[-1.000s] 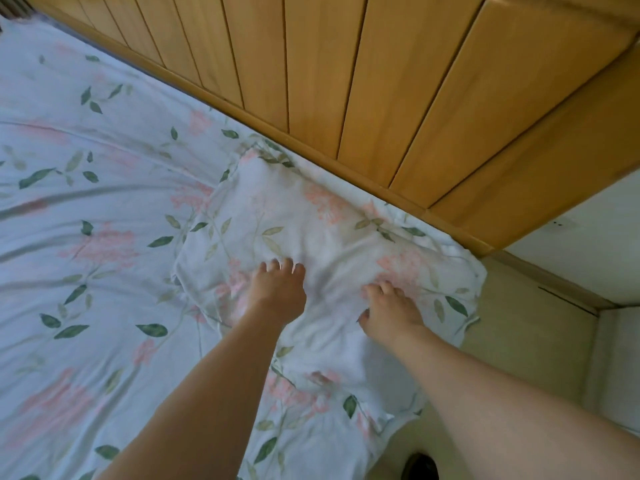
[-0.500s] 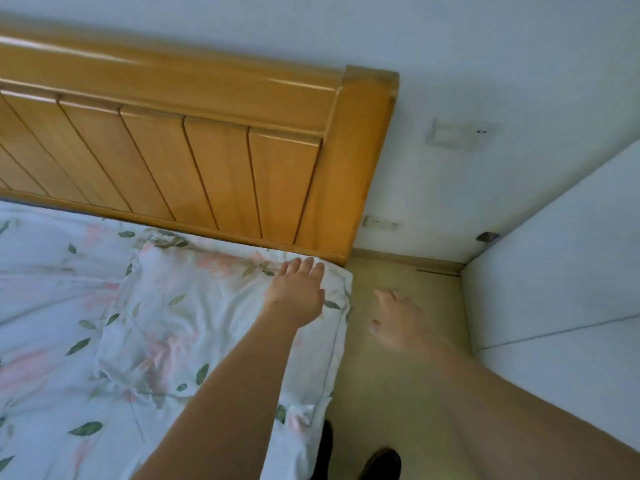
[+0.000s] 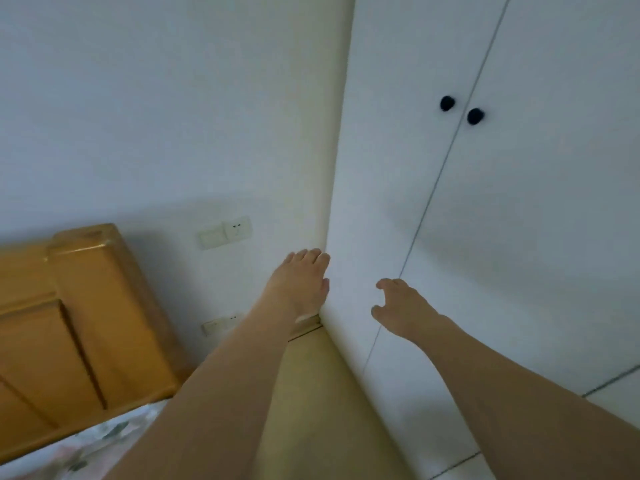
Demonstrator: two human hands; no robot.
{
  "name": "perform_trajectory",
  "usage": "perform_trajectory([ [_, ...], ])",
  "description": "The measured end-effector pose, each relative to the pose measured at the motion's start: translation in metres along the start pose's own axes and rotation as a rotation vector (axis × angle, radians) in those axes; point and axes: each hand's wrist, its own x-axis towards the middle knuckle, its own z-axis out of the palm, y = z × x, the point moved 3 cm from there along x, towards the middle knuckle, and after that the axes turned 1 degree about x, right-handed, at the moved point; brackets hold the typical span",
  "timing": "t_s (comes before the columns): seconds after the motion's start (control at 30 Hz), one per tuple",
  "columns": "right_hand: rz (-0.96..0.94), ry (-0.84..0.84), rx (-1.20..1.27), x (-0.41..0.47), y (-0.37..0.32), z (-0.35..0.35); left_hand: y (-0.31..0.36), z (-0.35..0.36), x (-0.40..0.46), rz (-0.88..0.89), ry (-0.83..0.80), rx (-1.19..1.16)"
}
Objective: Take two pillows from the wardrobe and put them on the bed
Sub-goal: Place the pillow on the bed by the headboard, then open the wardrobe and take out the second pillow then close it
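- While both bare arms reach forward, the left hand [image 3: 298,282] is flat with fingers straight and together, holding nothing; the right hand [image 3: 398,308] is relaxed, thumb spread, also holding nothing.
- Smooth white wardrobe doors [image 3: 519,220] stand closed, split by a thin seam, with two round black knobs [image 3: 447,103].
- No pillows show; only a blurred floral corner of the bed [image 3: 86,445] is visible, cut off at the frame edge.
- Glossy honey-coloured wooden headboard [image 3: 86,323] has panelled grooves.

Both empty hands, left hand [image 3: 298,282] and right hand [image 3: 398,308], hung mid-frame before the closed white wardrobe [image 3: 519,237]; headboard [image 3: 79,323] lower left.
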Motion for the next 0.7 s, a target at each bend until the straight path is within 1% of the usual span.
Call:
perform_trajectory([
  [0.2, 0.112, 0.099, 0.132, 0.029, 0.051, -0.071, 0.056, -0.056, 0.106, 0.163, 0.155, -0.076],
  [0.3, 0.129, 0.163, 0.195, 0.052, 0.063, -0.097, 0.070, -0.081, 0.155, 0.248, 0.190, -0.100],
  [0.43, 0.147, 0.270, 0.321, 0.087, 0.069, -0.133, 0.081, -0.126, 0.223, 0.289, 0.253, -0.157],
  [0.53, 0.151, 0.304, 0.406, 0.108, 0.072, -0.150, 0.092, -0.152, 0.260, 0.324, 0.297, -0.177],
  [0.6, 0.151, 0.320, 0.455, 0.120, 0.074, -0.157, 0.102, -0.160, 0.278, 0.364, 0.302, -0.189],
  [0.7, 0.167, 0.343, 0.462, 0.130, 0.076, -0.162, 0.112, -0.157, 0.290, 0.392, 0.275, -0.236],
])
